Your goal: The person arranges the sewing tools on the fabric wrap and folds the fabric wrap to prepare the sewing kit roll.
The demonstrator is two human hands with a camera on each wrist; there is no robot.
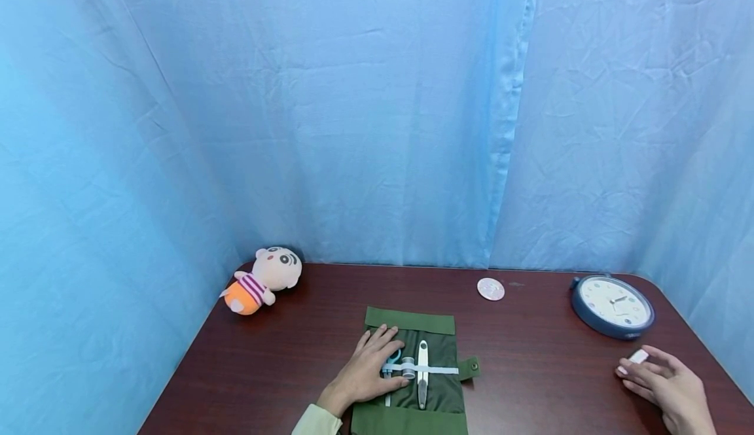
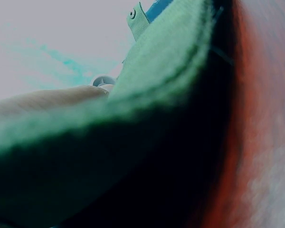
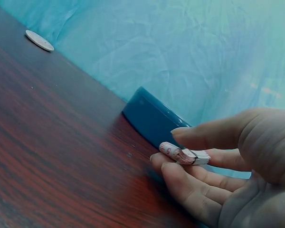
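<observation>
In the head view my left hand [image 1: 368, 369] rests with spread fingers on an unfolded green cloth pouch [image 1: 412, 424]. A pale elastic strap [image 1: 444, 370] crosses the pouch over blue-handled scissors [image 1: 393, 357], a small grey-white spool [image 1: 408, 367] and a long silver-white tool [image 1: 423, 376]. The hand partly covers the scissors. At the right side of the table my right hand [image 1: 668, 382] holds a small white bundle. Seen from the right wrist, it is a folded tape measure [image 3: 185, 155] with red marks and a dark band, between thumb and fingers. Green cloth [image 2: 161, 61] fills much of the left wrist view.
A blue-rimmed round clock [image 1: 612, 307] lies just beyond my right hand. Farther back is a pale round disc [image 1: 491, 289]. A plush doll [image 1: 259, 281] lies at the table's back left. Blue curtains [image 1: 365, 127] enclose the dark wooden table [image 1: 530, 356].
</observation>
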